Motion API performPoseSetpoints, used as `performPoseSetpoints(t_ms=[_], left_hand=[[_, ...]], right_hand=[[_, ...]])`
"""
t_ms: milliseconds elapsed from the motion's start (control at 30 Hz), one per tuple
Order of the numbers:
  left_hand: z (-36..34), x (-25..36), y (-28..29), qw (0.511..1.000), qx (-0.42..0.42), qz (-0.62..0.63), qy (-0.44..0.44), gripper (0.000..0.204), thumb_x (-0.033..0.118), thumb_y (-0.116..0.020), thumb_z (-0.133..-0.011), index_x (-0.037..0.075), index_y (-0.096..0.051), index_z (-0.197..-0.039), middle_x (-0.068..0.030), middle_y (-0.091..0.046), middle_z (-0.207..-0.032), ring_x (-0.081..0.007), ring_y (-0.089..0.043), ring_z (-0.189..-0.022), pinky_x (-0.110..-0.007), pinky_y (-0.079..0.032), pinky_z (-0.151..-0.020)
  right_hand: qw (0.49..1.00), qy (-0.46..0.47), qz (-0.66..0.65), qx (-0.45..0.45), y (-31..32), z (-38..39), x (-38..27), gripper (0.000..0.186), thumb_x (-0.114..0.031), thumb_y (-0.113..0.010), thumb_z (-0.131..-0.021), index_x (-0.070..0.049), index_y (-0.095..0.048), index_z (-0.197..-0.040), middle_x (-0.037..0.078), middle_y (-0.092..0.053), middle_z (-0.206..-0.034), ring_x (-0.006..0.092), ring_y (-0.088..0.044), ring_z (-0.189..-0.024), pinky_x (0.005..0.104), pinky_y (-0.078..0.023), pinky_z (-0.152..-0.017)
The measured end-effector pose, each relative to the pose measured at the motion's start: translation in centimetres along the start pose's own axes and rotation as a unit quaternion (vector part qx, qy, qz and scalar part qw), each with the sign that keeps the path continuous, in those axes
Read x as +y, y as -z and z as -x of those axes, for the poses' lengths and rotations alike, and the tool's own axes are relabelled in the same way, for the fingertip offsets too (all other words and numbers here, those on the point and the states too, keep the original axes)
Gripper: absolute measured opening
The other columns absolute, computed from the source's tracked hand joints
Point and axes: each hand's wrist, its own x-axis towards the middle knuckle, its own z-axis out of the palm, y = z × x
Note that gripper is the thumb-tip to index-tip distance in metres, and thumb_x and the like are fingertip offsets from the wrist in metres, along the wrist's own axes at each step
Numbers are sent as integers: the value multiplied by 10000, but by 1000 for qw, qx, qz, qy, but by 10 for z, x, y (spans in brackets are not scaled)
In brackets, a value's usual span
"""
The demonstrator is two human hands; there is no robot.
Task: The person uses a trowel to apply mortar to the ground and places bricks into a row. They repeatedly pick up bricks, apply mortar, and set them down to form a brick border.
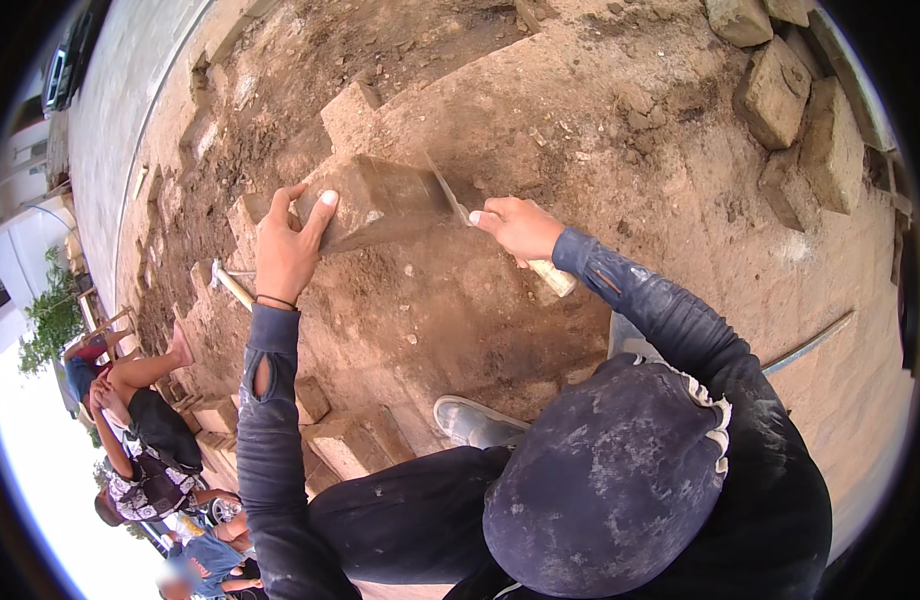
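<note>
My left hand [290,245] grips the left end of a grey-brown, dust-covered paving block [375,200], thumb on its upper face and fingers round its side. My right hand [510,225] is closed on a tool with a pale wooden handle [552,277]; its thin metal blade [450,190] is at the block's right side, slightly blurred, so contact is unclear. A hammer [238,292] with a pale handle lies beside my left forearm, partly hidden. My grey shoe [465,420] is on the dirt below the block.
Loose pavers [775,95] are piled at the upper right, others [345,445] lower left. A long metal bar [810,335] lies right. Dug soil [280,70] borders a concrete road [140,80]. People [145,430] sit at the left edge.
</note>
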Motion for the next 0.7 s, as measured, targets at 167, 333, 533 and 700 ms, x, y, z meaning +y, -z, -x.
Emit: performPoseSetpoints(t_ms=[167, 333, 533, 700], left_hand=[[-7, -3, -5, 998, -1, 54, -15, 563, 505, -717, -897, 46, -642, -1214, 15, -395, -550, -93, -377, -516, -308, -309, -491], [-1, -7, -2, 999, -4, 49, 1, 556, 511, -715, -897, 47, -645, -1197, 3, -445, -538, -82, -403, -508, -310, -319, -486], [-6, 4, -2, 999, -6, 51, -14, 539, 505, -711, -903, 56, -652, -1197, -17, -487, -556, -105, -459, -508, -315, -360, -497], [-13, -21, 17, 991, -79, 108, -2, 484, 448, -690, -937, 79, -671, -1249, -36, -588, -704, -113, -564, -640, -291, -479, -632]], right_hand=[[998, 0, -60, 22, -4, -16, 23, 455, -414, -481, -1043, 21, -593, -970, 90, -547, -593, 209, -612, -434, 369, -506, -477], [998, 44, -37, 32, -4, 11, -21, 404, -389, -493, -1044, -7, -594, -961, 95, -558, -600, 210, -585, -426, 379, -491, -471], [997, 39, -50, 36, -15, 18, 1, 379, -379, -494, -1052, -14, -575, -993, 69, -516, -559, 176, -555, -406, 354, -456, -443], [988, 76, -122, 63, -33, 38, -4, 346, -350, -496, -1059, -19, -540, -969, 51, -521, -561, 137, -543, -404, 321, -415, -401]])
